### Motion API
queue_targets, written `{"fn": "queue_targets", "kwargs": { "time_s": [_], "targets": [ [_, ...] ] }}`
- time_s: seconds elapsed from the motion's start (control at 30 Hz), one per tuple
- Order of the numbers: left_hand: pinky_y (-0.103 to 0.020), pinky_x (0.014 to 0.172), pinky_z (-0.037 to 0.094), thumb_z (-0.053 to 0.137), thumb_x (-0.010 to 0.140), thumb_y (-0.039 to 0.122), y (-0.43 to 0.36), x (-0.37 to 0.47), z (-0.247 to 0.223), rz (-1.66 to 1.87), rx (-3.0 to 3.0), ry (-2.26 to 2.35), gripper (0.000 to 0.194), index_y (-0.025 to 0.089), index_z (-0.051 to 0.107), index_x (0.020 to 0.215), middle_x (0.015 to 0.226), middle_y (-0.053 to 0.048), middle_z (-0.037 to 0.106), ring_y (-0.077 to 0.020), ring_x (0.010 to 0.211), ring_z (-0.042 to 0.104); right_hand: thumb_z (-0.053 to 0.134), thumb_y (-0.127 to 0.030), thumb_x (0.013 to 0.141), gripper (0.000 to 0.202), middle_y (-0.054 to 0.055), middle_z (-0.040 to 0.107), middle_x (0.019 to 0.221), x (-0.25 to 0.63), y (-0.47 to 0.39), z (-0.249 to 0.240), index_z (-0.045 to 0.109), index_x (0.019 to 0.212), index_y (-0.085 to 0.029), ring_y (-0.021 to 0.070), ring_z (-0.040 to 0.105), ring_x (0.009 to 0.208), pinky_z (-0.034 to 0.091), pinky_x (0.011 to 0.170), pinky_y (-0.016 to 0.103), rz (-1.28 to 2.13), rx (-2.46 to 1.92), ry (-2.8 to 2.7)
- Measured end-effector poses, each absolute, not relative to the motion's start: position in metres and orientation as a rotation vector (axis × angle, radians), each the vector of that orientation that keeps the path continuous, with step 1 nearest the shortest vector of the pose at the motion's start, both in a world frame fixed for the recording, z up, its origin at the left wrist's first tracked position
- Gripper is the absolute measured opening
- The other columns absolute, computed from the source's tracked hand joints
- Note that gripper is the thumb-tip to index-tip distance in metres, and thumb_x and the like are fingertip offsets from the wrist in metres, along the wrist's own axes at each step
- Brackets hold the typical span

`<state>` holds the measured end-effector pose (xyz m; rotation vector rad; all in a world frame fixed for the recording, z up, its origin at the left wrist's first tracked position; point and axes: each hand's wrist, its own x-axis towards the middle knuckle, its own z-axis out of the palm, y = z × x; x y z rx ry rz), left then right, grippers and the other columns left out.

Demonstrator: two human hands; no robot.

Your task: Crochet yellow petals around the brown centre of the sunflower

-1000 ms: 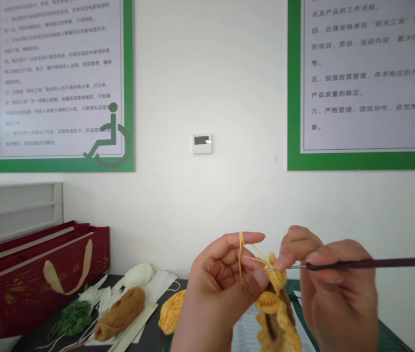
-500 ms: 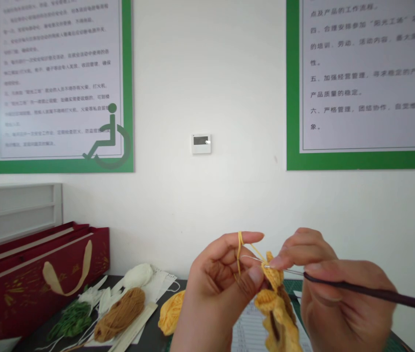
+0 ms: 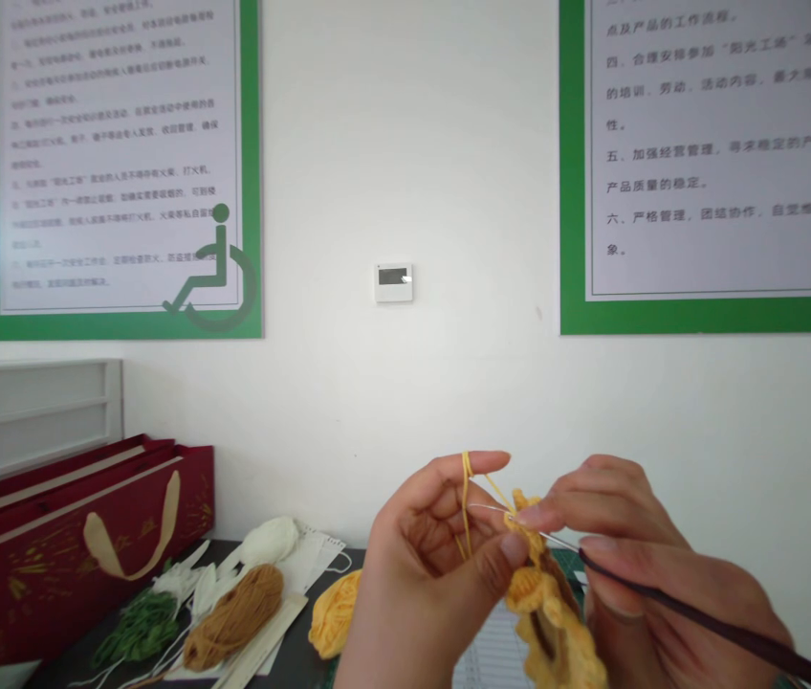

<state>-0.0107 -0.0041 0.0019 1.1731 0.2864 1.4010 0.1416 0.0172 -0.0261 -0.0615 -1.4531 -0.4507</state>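
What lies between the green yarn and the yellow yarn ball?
Mainly the brown yarn skein, then a pale flat strip and dark tabletop beside the yellow yarn ball, in the head view.

L hand (image 3: 427,574) pinches top of yellow crochet piece (image 3: 556,622), yellow yarn (image 3: 466,493) looped round its raised index finger. R hand (image 3: 664,574) holds dark-handled hook (image 3: 678,603), tip at the stitches. Yellow (image 3: 334,612), brown (image 3: 237,617), green (image 3: 139,627) & white yarn bundles (image 3: 269,541) on dark table (image 3: 291,660), near red bags (image 3: 90,545).
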Motion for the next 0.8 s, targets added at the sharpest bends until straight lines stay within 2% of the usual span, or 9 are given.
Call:
{"fn": "queue_targets", "kwargs": {
  "time_s": [0.17,0.37,0.5,0.8],
  "targets": [
    [-0.021,0.065,0.049,0.096,0.066,0.015,-0.003,-0.011,0.002,1.384,1.157,0.3,0.045,0.019,0.081,0.108,0.072,-0.001,0.071,-0.0099,0.066,0.063,0.062,-0.012,0.097,0.013,0.01,0.08,0.104,0.138,0.019,-0.028,0.068,0.108,-0.014,0.0243,0.073,0.083,0.052,0.074,0.049,-0.465,-0.044,-1.444],
    [-0.022,0.066,0.048,0.095,0.066,0.014,-0.004,-0.014,0.002,1.35,1.128,0.303,0.046,0.02,0.081,0.109,0.072,-0.001,0.07,-0.011,0.067,0.062,0.064,-0.016,0.096,0.006,0.005,0.08,0.09,0.129,0.024,-0.031,0.068,0.1,-0.018,0.0228,0.073,0.075,0.052,0.071,0.045,-0.373,-0.043,-1.3],
    [-0.021,0.065,0.047,0.095,0.066,0.015,-0.004,-0.013,0.001,1.374,1.114,0.298,0.044,0.02,0.081,0.107,0.071,-0.001,0.07,-0.0105,0.066,0.061,0.062,-0.017,0.096,0.005,0.006,0.08,0.089,0.128,0.026,-0.033,0.067,0.098,-0.017,0.0233,0.073,0.074,0.052,0.071,0.046,-0.362,-0.04,-1.269],
    [-0.022,0.065,0.048,0.093,0.071,0.015,-0.006,-0.011,0.0,1.38,1.139,0.271,0.042,0.021,0.079,0.11,0.073,-0.002,0.071,-0.0105,0.066,0.062,0.062,-0.004,0.09,0.022,0.007,0.078,0.097,0.13,0.022,-0.028,0.069,0.108,-0.016,0.0217,0.07,0.078,0.053,0.075,0.047,-0.435,-0.028,-1.373]
  ]
}}
